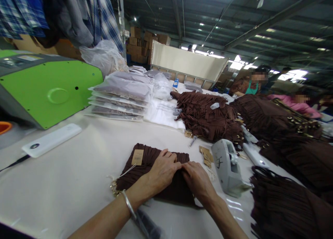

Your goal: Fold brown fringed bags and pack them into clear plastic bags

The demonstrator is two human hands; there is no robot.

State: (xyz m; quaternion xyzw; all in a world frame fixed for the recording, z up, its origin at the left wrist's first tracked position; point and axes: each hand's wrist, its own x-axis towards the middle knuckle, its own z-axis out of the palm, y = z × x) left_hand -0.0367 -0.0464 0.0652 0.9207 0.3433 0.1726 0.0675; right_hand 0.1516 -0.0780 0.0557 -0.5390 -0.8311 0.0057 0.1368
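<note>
A dark brown fringed handbag (166,194) lies on the white table in front of me. My left hand (164,169) rests across it with fingers curled, gripping its material near the middle. Right beside it, my right hand (197,179) is closed on the bag too, its fingertips meeting those of the left. Exactly which part they pinch is hidden under the fingers. A tan paper tag (137,157) with a white string lies on the bag's left side. Gold-coloured chain links (114,187) stick out at its lower left corner.
To the right stand a grey tape dispenser (227,167) and loose tan tags (206,155). Behind are piled brown fringed bags (208,115) and stacked plastic-wrapped packages (122,93). A green machine (52,89) and a white power-bank-like device (52,140) sit left. People work at far right.
</note>
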